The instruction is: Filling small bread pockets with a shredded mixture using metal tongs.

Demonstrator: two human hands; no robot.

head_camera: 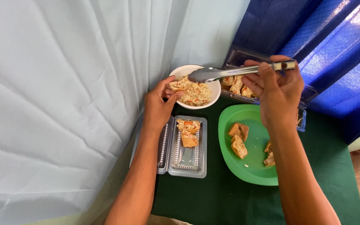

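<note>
Right grip (276,85) clamped on my tongs (230,73), left grip (160,104) pinching a tofu pocket (179,85) over the white bowl (215,98) at the bench's back edge; I reckon shredded filling (197,93) could spill if I overstuff.

Bare dark green tablecloth (213,200) lies open near the person; clear plastic clamshell container (187,160) and round green plastic plate (251,175) crowd farther back.

One head-worn camera is looking steeply down from just above the bench (213,200). It is sitting close, facing forward toward a pale curtain (63,104) and blue cloth (334,50).
</note>
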